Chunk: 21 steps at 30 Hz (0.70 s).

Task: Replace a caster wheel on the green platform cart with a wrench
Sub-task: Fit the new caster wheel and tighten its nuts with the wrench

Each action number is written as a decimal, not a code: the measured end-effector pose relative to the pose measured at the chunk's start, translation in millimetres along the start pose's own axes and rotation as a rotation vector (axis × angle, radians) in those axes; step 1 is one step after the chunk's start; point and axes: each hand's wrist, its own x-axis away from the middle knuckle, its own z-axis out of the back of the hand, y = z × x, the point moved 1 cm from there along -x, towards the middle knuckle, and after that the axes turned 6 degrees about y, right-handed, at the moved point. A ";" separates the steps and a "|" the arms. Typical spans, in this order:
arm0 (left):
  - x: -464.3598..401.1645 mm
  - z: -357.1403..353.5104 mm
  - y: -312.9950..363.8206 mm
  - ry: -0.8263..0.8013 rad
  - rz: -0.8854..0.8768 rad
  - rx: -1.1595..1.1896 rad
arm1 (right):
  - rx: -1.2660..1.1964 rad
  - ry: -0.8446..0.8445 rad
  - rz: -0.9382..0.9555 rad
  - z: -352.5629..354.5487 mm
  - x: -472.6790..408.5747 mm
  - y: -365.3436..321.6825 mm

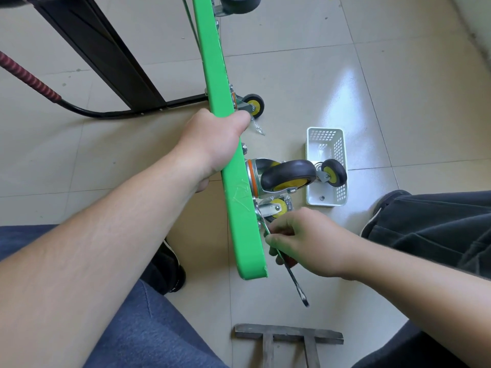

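The green platform cart (240, 224) stands on its edge, running from the top of the view down to the lower middle. My left hand (212, 140) grips its upper edge. A large black-and-yellow caster wheel (288, 175) sticks out of the cart's underside to the right. Below it a smaller caster (276, 207) sits against the deck. My right hand (305, 241) holds a slim metal wrench (295, 282), whose head is at the bolts by the smaller caster's plate. The wrench handle points down and right.
A white perforated basket (312, 144) lies on the tile floor to the right, with a spare caster (333, 172) and a nut inside. Another cart caster (253, 104) shows farther up. A black frame (106, 57) stands at the upper left. A metal bracket (288, 333) lies at the bottom.
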 end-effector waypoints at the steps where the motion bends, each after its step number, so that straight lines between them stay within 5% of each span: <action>1: 0.0 0.0 0.1 0.000 -0.001 -0.005 | -0.091 -0.016 -0.043 2.0 2.4 -4.3; 10: -2.4 -0.6 -2.2 -0.022 -0.015 0.012 | -0.730 -0.141 -0.381 22.0 5.0 -37.8; 21: -1.5 0.1 -1.8 -0.041 -0.001 -0.007 | -0.555 -0.212 -0.371 9.8 14.1 -22.2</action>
